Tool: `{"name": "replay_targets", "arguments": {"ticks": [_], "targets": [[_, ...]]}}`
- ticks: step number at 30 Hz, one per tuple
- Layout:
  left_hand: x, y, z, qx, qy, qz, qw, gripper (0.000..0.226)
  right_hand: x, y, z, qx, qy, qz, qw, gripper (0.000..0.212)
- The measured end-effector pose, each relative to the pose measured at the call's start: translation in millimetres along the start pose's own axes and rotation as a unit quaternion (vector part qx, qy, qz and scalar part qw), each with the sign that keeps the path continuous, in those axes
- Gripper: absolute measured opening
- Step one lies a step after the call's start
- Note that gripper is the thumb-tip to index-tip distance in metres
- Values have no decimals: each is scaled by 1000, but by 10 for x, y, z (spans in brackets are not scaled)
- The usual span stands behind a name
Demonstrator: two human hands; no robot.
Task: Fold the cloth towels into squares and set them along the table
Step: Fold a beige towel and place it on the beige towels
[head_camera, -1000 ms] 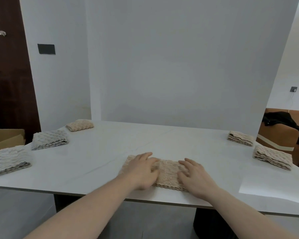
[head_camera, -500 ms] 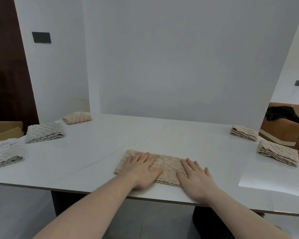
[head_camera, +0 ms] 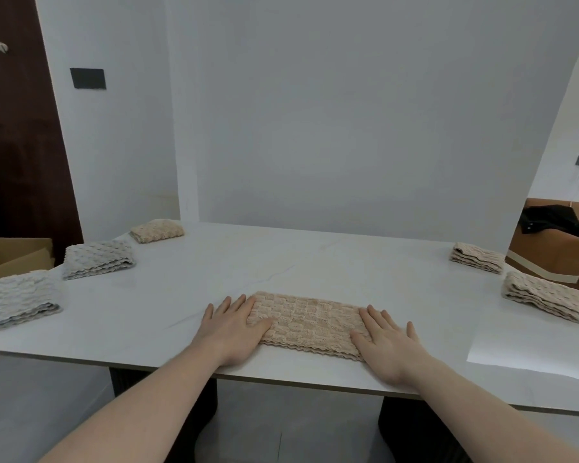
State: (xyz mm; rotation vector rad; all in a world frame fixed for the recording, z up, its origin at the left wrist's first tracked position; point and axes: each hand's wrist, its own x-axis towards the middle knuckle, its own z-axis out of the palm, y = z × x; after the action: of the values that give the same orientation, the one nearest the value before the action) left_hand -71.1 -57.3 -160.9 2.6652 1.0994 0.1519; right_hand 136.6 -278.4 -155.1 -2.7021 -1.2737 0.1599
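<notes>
A beige waffle-textured towel (head_camera: pixel 310 320) lies folded into a long strip near the front edge of the white table (head_camera: pixel 281 262). My left hand (head_camera: pixel 233 329) rests flat on the strip's left end, fingers spread. At the right end my right hand (head_camera: pixel 390 342) presses down, palm flat. Neither hand grips the cloth. Folded towels line the table's sides: a beige one (head_camera: pixel 157 230) and two grey ones (head_camera: pixel 97 259) (head_camera: pixel 15 300) at the left, and two beige ones (head_camera: pixel 477 257) (head_camera: pixel 543 295) at the right.
A white backdrop panel (head_camera: pixel 365 128) stands along the table's far edge. A cardboard box (head_camera: pixel 14 255) sits beyond the left edge. A brown chair with dark clothing (head_camera: pixel 555 238) stands at the right. A white paper sheet (head_camera: pixel 532 349) lies on the front right corner.
My hands have slid apart from the middle of the beige strip to its two ends, smoothing it flat. The camera view has shifted slightly.
</notes>
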Motion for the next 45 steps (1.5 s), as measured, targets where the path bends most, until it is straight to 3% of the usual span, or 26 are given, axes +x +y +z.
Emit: {"name": "replay_targets", "arguments": {"ticks": [6, 10, 13, 19, 21, 24, 30, 34, 45], "targets": [[-50, -2, 10, -40, 41, -2, 998, 71, -93, -19, 21, 37, 34, 15, 999, 74], [-67, -1, 1, -55, 55, -1, 997, 70, -191, -52, -65, 117, 87, 80, 986, 66], [-54, -15, 5, -67, 63, 0, 996, 70, -109, -10, -99, 200, 120, 140, 962, 73], [-83, -1, -41, -113, 87, 4, 990, 60, 52, -21, -251, 211, 62, 207, 953, 86], [-101, 3, -44, -121, 90, 2, 989, 56, 80, -62, -326, 233, 43, 219, 947, 74], [-135, 15, -63, -128, 92, 2, 987, 51, 102, -85, -440, 298, 34, 211, 930, 55], [-148, 10, -69, -152, 101, 2, 983, 66, 184, -102, -585, 436, 71, 194, 876, 93], [-134, -8, -53, -170, 106, 6, 980, 77, 203, -264, -725, 497, 83, 166, 847, 86], [-104, -66, -65, -261, 123, 3, 957, 51, 249, -966, -957, 578, 57, 69, 811, 71]]}}
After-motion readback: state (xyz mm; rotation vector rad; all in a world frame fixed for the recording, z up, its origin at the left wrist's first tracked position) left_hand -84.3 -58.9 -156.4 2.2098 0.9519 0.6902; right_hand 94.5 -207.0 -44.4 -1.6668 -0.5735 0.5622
